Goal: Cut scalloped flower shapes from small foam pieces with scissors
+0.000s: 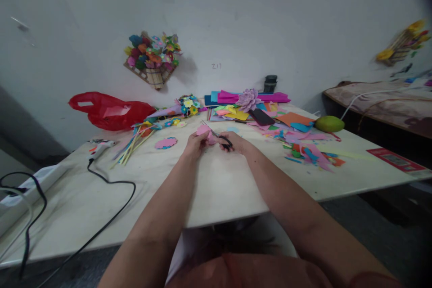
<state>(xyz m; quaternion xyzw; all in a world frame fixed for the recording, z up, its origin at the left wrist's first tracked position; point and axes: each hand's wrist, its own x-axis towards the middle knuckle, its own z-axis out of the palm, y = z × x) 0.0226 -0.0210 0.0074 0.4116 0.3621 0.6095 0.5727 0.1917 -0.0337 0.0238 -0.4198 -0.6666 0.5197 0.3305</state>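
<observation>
The left hand (197,144) grips pink paper (203,130); the right hand (236,141) grips scissors (227,142), the cutting apparently unfinished. Scalloped pieces (165,143), seemingly already cut, lie nearby on the tabletop (229,189).

number "217" (216,66) handwritten on wall (236,22); print on red sheet (394,159), right side of table (229,198), unreadable.

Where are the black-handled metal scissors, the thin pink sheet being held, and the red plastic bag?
Black-handled metal scissors (227,138): head view, on the black handle.
Thin pink sheet (203,129): head view, its upper left part.
Red plastic bag (111,121): head view, lower front.
</observation>
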